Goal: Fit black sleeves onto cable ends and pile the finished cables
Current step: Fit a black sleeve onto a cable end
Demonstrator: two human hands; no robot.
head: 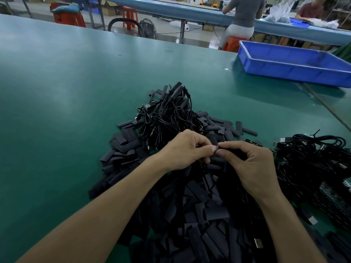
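A wide heap of flat black sleeves (pixel 199 215) covers the green table (pixel 66 111) in front of me. Behind it lies a tangled pile of black cables (pixel 167 118) with sleeved ends. My left hand (pixel 186 150) and my right hand (pixel 250 168) meet above the heap, fingertips together. My right hand pinches a black sleeve (pixel 230 150) between thumb and forefinger. My left hand pinches the cable end right at that sleeve's mouth; the end itself is hidden by my fingers. A thin black cable (pixel 213 184) hangs down below my hands.
A second bundle of black cables (pixel 313 160) with USB plugs lies at the right, beside small circuit boards (pixel 334 198). A blue plastic tray (pixel 292 69) stands at the back right. Other people sit at a bench beyond the table.
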